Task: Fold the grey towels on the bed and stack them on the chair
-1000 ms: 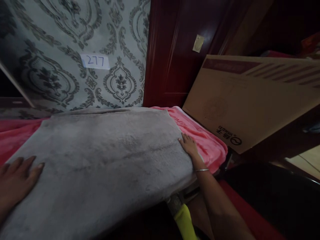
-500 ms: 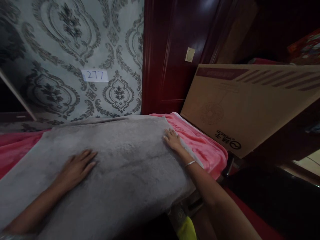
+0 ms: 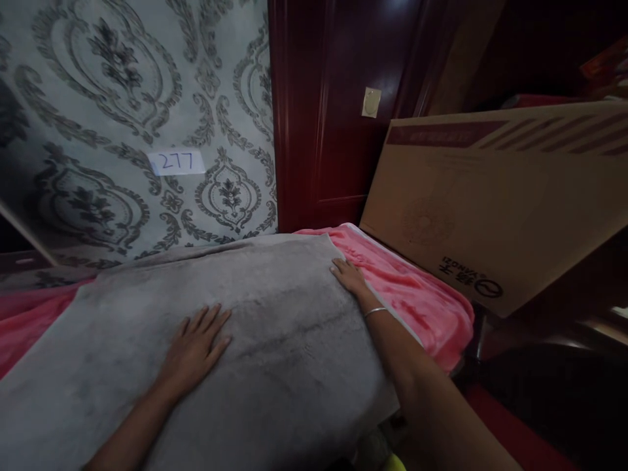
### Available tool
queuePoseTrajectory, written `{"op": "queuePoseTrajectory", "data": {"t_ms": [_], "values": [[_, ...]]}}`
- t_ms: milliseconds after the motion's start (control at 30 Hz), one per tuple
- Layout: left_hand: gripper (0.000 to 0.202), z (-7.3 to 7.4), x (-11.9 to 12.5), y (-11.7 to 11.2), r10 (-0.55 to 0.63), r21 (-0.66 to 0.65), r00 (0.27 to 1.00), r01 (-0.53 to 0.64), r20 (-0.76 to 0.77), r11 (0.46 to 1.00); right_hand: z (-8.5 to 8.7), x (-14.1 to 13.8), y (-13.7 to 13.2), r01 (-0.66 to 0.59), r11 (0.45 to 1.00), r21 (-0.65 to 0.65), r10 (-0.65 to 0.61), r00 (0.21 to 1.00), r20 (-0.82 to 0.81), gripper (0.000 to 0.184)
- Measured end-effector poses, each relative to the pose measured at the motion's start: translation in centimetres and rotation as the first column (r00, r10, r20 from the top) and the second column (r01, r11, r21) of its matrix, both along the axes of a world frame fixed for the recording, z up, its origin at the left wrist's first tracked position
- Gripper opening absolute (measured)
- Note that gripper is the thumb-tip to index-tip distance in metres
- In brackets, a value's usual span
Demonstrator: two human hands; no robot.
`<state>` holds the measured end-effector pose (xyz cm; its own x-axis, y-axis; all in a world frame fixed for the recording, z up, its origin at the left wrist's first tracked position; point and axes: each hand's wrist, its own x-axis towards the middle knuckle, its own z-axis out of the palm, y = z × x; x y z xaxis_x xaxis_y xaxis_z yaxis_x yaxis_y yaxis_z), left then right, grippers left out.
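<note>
A soft grey towel-like cloth (image 3: pixel 275 314) is spread in front of me, with a few shallow creases. Under it lies a pink plush cloth (image 3: pixel 417 297), which shows at the right side and at the far left. My left hand (image 3: pixel 199 343) rests flat on the middle of the grey cloth, fingers spread. Near the grey cloth's far right edge, my right hand (image 3: pixel 350 275) lies palm down with its fingers stretched out. A thin silver bangle (image 3: pixel 375 311) circles the right wrist. Neither hand grips anything.
A large cardboard box (image 3: pixel 466 203) leans at the right behind the pink cloth. Behind are a patterned wall (image 3: pixel 122 78) with a paper marked 277 (image 3: pixel 176 162) and a dark red door panel (image 3: pixel 318 131). Something yellow (image 3: pixel 394 463) shows below the front edge.
My left hand has slid right and inward over the grey cloth. My right hand stays close to the cloth's right edge. The view has tilted slightly.
</note>
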<state>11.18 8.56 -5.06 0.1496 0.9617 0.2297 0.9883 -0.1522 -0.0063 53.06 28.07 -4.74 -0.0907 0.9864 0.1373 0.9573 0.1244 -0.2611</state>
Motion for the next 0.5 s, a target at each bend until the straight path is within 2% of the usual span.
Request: {"op": "queuePoseTrajectory", "data": {"t_ms": [200, 367, 500], "values": [[0.060, 0.0, 0.0, -0.1, -0.009, 0.024, 1.000, 0.009, -0.006, 1.000, 0.4, -1.7, 1.5, 0.002, 0.995, 0.101, -0.002, 1.000, -0.004, 0.054], [0.060, 0.1, 0.2, -0.2, -0.009, 0.001, 1.000, 0.009, -0.020, 1.000, 0.3, -2.8, 2.8, -0.064, 0.998, -0.029, 0.065, 0.996, 0.061, 0.062], [0.061, 0.5, 0.5, -0.2, -0.001, -0.031, 1.000, 0.000, -0.019, 1.000, -0.1, -2.4, 2.9, -0.013, 1.000, -0.013, 0.013, 0.999, 0.044, 0.064]]}}
